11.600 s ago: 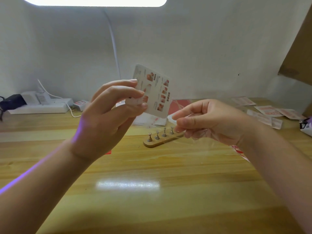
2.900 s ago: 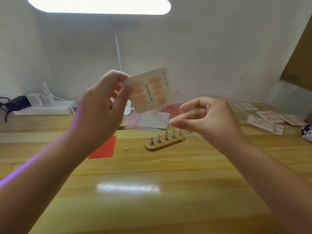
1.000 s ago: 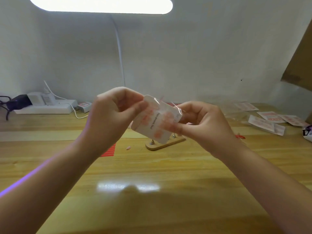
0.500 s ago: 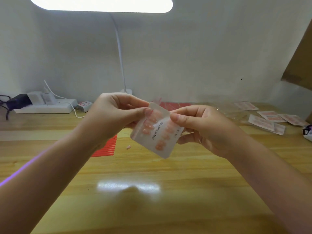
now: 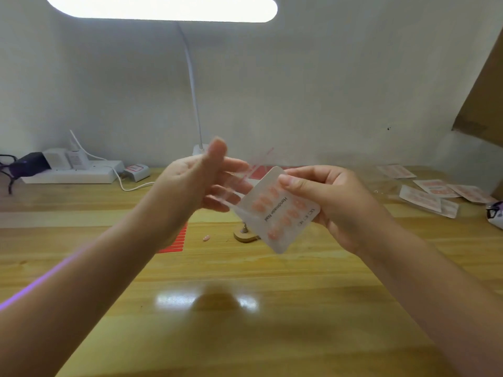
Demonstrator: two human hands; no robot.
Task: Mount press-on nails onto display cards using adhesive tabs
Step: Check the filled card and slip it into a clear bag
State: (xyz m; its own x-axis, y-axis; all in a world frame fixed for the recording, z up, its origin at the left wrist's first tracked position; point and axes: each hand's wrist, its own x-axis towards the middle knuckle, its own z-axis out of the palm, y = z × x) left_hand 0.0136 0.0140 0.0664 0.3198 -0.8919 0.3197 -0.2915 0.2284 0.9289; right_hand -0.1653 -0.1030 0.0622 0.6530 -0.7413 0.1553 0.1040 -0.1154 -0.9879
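Right hand (image 5: 334, 205) pinches the white rounded display card with two rows of peach press-on nails (image 5: 277, 210), tilted above the wooden desk (image 5: 245, 322). Left hand (image 5: 196, 183) is spread loose against the clear plastic sleeve (image 5: 245, 180), motion-blurred. More carded sets (image 5: 432, 194) lie far right.

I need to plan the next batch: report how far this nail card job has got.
Done: finished cards lie at the table's far right. In hand: the right hand pinches a filled nail card in a clear sleeve; the left hand is at its opening. Left: one loose nail.
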